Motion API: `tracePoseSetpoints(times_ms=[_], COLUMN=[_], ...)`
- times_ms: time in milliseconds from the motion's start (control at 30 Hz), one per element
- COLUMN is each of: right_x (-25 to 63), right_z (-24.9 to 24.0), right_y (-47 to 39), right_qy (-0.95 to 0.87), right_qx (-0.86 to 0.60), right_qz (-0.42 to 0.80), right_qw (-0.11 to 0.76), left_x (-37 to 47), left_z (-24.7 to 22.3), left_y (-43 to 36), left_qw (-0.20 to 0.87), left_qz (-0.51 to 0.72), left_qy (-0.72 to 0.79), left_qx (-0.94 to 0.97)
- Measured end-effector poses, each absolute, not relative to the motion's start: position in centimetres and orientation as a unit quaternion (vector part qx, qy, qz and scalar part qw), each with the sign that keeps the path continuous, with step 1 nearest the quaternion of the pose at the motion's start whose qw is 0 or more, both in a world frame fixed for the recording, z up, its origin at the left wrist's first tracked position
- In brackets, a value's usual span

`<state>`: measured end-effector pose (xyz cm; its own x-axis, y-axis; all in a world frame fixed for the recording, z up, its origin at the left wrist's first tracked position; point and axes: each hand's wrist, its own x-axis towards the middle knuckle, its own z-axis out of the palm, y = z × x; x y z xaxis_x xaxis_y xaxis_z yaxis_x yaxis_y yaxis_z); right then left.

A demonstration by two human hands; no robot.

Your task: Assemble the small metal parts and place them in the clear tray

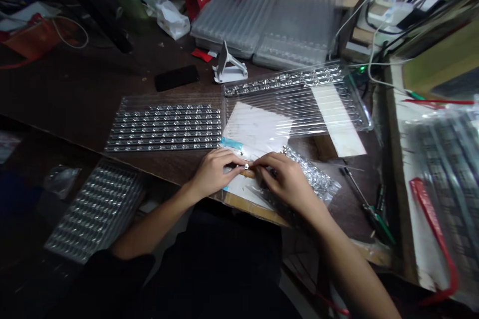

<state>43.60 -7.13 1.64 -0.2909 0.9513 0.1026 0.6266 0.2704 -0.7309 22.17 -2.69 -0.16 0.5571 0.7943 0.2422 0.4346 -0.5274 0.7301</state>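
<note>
Near the table's front edge, my left hand pinches a small shiny metal part between thumb and fingertips. My right hand meets it from the other side, its fingers pinched at the same part. The part is too small to tell its kind. Under both hands lies a white sheet with blue tape at its left. Beside my right hand rests a clear plastic bag of many small metal pieces. A clear tray with rows of metal parts lies left of the sheet.
Behind the sheet sits a partly filled clear tray. Stacked clear trays, a white phone stand and a black phone are farther back. A green-handled screwdriver lies at right. More filled trays stand low at left.
</note>
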Motion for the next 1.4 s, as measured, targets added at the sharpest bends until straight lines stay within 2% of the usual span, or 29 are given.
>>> tracePoseSetpoints(times_ms=[167,367,600,733,1000,1100,1267,1400], right_x=[42.6,40.9,41.2,41.0,41.2,41.3,41.7,41.8], right_z=[1.4,1.9,1.8,1.5,1.6,1.4,1.1,1.0], right_y=[-7.1,-7.6,-6.7,-6.1,-6.7,-6.9,-7.2,-7.2], right_qy=[-0.760,-0.832,-0.816,-0.837,-0.798,-0.789,-0.763,-0.752], right_qx=[-0.526,-0.514,-0.522,-0.522,-0.574,-0.583,-0.581,-0.558], right_qz=[0.298,0.183,0.212,0.145,0.179,0.182,0.218,0.254], right_qw=[0.238,0.104,0.133,0.079,0.045,0.067,0.184,0.240], left_x=[21.7,21.5,21.6,21.5,21.6,21.6,21.6,21.6], left_z=[0.0,-0.4,-0.3,-0.2,-0.3,-0.3,-0.3,-0.3], left_y=[-3.0,-3.1,-3.0,-3.0,-3.1,-3.1,-3.0,-3.0], left_qw=[0.331,0.353,0.348,0.356,0.349,0.348,0.348,0.351], left_qz=[0.375,0.372,0.366,0.372,0.356,0.358,0.363,0.366], left_qy=[0.429,0.470,0.460,0.453,0.449,0.449,0.444,0.443], left_qx=[0.752,0.719,0.730,0.728,0.741,0.741,0.742,0.739])
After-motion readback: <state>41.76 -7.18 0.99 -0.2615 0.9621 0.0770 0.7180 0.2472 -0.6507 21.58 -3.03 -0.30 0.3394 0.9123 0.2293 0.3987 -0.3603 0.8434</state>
